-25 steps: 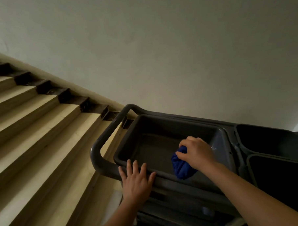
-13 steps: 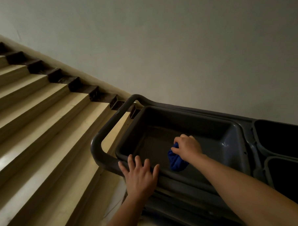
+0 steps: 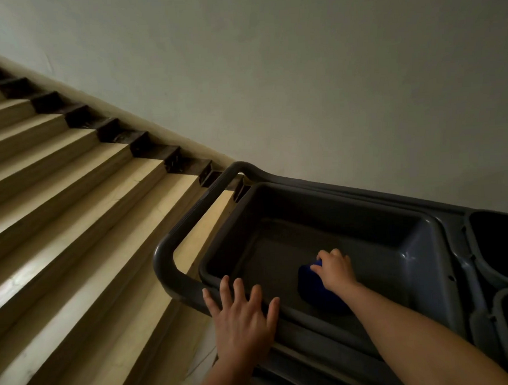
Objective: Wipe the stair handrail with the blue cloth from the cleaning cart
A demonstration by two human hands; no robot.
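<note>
1 flight of stairs [image 3: 72,200] fills your left side and climbs away to the upper left. No handrail shows in this view, so I judge you will have to turn to find it. On your right stands the cleaning cart [image 3: 162,263], its push bar toward the steps. Its big grey tub [image 3: 429,243] holds just 1 visible thing, the blue cloth [image 3: 309,286]. The 2 smaller buckets [image 3: 496,240] at the far right are too dark to see into. Your left hand [image 3: 240,315] lies flat, fingers spread, on the tub's near rim. Your right hand [image 3: 336,268] is down inside the tub, fingers curled over the cloth. The cloth sits bunched on the tub floor by the near wall, with no clear long axis. It lies right under that hand, so lifting it out falls to your right.
</note>
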